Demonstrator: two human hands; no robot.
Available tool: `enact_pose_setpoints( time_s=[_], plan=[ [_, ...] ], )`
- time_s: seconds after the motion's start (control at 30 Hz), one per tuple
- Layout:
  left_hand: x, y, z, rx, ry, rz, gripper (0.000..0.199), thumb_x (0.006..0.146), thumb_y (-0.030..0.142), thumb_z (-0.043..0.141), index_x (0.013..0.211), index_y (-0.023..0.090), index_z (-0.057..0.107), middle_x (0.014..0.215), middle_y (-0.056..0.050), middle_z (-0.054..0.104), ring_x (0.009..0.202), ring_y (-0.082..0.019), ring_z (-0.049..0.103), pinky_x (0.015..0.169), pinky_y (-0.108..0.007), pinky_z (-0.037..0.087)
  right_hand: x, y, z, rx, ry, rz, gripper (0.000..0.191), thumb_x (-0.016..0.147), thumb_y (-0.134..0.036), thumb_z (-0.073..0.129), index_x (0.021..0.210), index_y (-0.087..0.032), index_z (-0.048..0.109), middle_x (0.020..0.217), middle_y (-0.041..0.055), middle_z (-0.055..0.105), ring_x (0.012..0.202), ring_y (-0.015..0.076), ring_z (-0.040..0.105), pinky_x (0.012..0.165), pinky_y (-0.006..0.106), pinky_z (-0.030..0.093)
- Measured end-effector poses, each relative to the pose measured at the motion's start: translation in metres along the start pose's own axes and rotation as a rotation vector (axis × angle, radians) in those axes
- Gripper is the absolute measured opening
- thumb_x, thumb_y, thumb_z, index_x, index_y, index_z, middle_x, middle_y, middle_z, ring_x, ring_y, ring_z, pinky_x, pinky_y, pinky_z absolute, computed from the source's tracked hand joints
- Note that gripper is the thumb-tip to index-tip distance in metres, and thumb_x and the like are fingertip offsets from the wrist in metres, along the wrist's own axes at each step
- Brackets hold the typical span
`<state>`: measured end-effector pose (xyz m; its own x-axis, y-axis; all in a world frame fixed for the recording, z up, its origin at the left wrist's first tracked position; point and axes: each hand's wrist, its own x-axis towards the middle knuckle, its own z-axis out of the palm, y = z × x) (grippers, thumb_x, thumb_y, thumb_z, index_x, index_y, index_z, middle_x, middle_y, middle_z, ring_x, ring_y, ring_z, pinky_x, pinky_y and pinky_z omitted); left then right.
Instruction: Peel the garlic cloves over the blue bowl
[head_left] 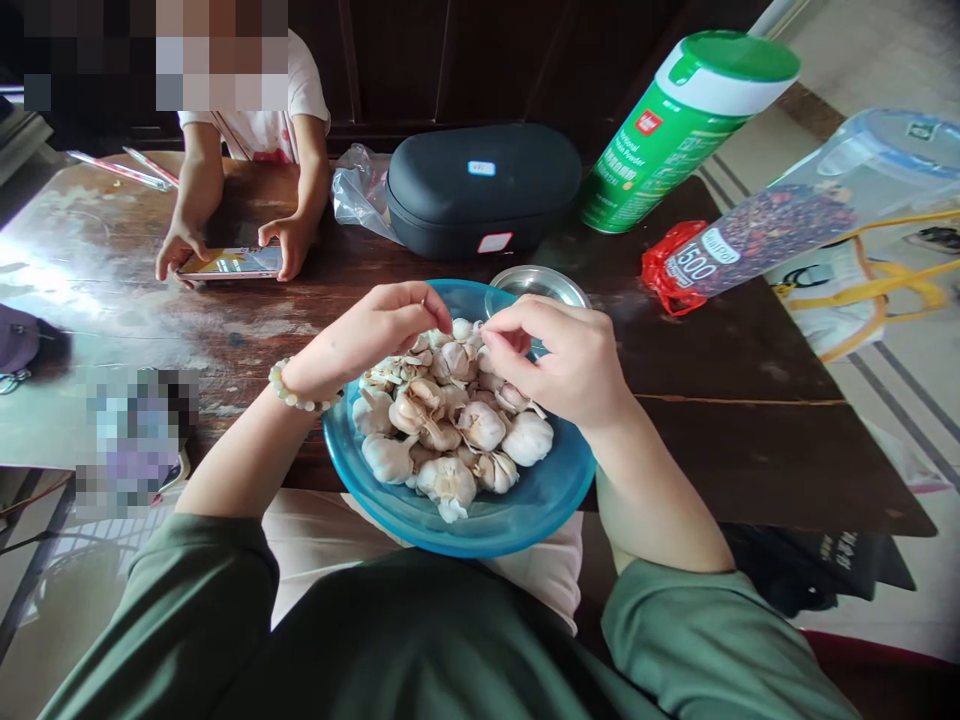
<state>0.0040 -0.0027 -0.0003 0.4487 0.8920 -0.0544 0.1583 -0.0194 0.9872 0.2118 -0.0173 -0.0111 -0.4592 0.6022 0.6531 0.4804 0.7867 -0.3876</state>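
A blue plastic bowl [457, 540] full of whole garlic bulbs [481, 425] and loose papery skins sits at the table's front edge, over my lap. My left hand [382, 330], a bead bracelet at its wrist, is closed over the bowl's far left part, fingertips pinched; whatever they hold is too small to make out. Opposite it, my right hand [559, 355] pinches a small pale garlic clove [478, 328] between thumb and forefinger. The two sets of fingertips nearly meet above the garlic. Behind my right hand stands a round metal bowl [544, 280], partly hidden.
Across the dark wooden table [720, 450], another person's hands hold a phone [232, 262]. A black case [484, 190], a crumpled plastic bag [361, 188], a green powder canister [675, 130] and a clear grain container [795, 220] on red plastic stand along the far side.
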Motion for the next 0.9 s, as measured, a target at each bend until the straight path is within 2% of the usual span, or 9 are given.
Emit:
enact_pose_setpoints(
  time_s=[0.13, 0.3, 0.5, 0.73, 0.83, 0.9],
  plan=[
    [-0.0034, 0.0052, 0.0020, 0.117, -0.116, 0.013, 0.024, 0.079, 0.029, 0.061, 0.092, 0.009, 0.065, 0.072, 0.000, 0.059, 0.061, -0.006, 0.046, 0.055, -0.018, 0.034, -0.0011, -0.0003, 0.0007, -0.020, -0.071, -0.038, 0.010, 0.082, -0.011, 0.056, 0.077, -0.019, 0.059, 0.065, -0.0017, 0.058, 0.057, 0.0111, 0.052, 0.055, 0.024, 0.043],
    [-0.0031, 0.0040, 0.0032, 0.122, -0.140, 0.029, 0.022, 0.077, 0.030, 0.065, 0.084, 0.009, 0.063, 0.059, 0.004, 0.050, 0.052, -0.005, 0.038, 0.049, -0.018, 0.029, -0.0012, -0.0026, 0.0011, -0.049, -0.155, -0.091, 0.012, 0.084, -0.011, 0.054, 0.077, -0.019, 0.059, 0.065, -0.0012, 0.059, 0.057, 0.0111, 0.053, 0.055, 0.024, 0.042],
    [-0.0034, 0.0066, 0.0044, 0.102, -0.132, -0.006, 0.014, 0.074, 0.022, 0.065, 0.076, 0.009, 0.062, 0.057, 0.005, 0.050, 0.051, -0.004, 0.037, 0.050, -0.019, 0.032, -0.0010, -0.0045, 0.0006, -0.066, -0.132, -0.069, 0.013, 0.079, -0.007, 0.055, 0.075, -0.019, 0.057, 0.064, -0.0016, 0.058, 0.056, 0.0110, 0.053, 0.054, 0.025, 0.042],
    [-0.0042, 0.0042, 0.0000, 0.072, -0.089, -0.033, 0.018, 0.074, 0.027, 0.066, 0.077, 0.010, 0.063, 0.056, 0.006, 0.047, 0.048, -0.003, 0.033, 0.047, -0.017, 0.028, -0.0017, -0.0027, 0.0010, -0.077, -0.110, -0.024, 0.012, 0.078, -0.008, 0.055, 0.074, -0.019, 0.055, 0.065, -0.0016, 0.058, 0.057, 0.0116, 0.054, 0.055, 0.025, 0.044],
    [-0.0035, 0.0035, -0.0006, 0.029, -0.088, -0.058, 0.018, 0.074, 0.028, 0.066, 0.077, 0.010, 0.063, 0.056, 0.006, 0.048, 0.048, -0.002, 0.033, 0.047, -0.017, 0.028, -0.0013, -0.0020, 0.0011, -0.046, -0.112, -0.018, 0.008, 0.081, -0.011, 0.056, 0.082, -0.018, 0.059, 0.070, -0.0006, 0.062, 0.060, 0.0119, 0.057, 0.058, 0.025, 0.047],
    [-0.0032, 0.0033, -0.0005, 0.023, -0.106, -0.061, 0.019, 0.074, 0.028, 0.066, 0.077, 0.010, 0.063, 0.056, 0.006, 0.049, 0.048, -0.002, 0.034, 0.048, -0.017, 0.029, -0.0013, -0.0016, 0.0011, -0.042, -0.109, -0.028, 0.012, 0.082, -0.013, 0.057, 0.093, -0.018, 0.061, 0.075, -0.0001, 0.064, 0.061, 0.0120, 0.058, 0.060, 0.025, 0.048]
  ],
)
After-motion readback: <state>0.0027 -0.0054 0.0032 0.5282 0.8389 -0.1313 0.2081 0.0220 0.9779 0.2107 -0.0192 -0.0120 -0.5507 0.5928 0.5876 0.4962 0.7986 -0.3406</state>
